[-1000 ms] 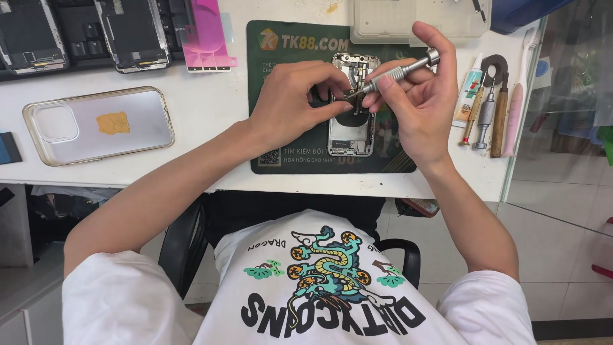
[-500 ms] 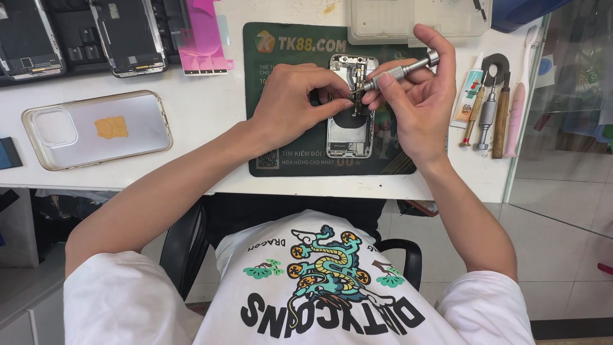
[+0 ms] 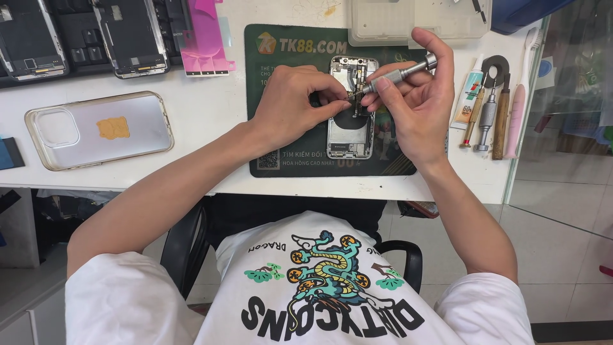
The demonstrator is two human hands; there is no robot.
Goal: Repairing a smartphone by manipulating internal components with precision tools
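Room: workshop corner, pale tiled floor [image 3: 562, 211] right of the work area, black chair [image 3: 191, 243] under the person.
Counter: white counter [image 3: 211, 115], crowded along the back edge.
Mat: dark green work mat [image 3: 287, 160] at centre, printed with text.
Phone case: clear phone case [image 3: 102, 128] lying flat left of the mat, orange patch on it.
Screens: two detached phone screens [image 3: 128, 35] at back left on a black keyboard.
Tray: clear plastic parts tray [image 3: 396, 22] behind the mat.
Pink sheet: pink adhesive sheet [image 3: 207, 38] beside the screens.
Spare tools: row of hand tools [image 3: 488, 108] right of the mat, a pale toothbrush at the outer side.
Opened phone: opened phone [image 3: 348, 137] flat on the mat, back open, between both hands.
Left hand: left hand [image 3: 297, 102] resting on the phone's upper left, fingers pinched together at the tool tip; what they pinch too small to tell.
Right hand: right hand [image 3: 418, 105], fingers clenched around the screwdriver.
Screwdriver: metal precision screwdriver [image 3: 399, 71], tilted, tip down on the phone's upper part.
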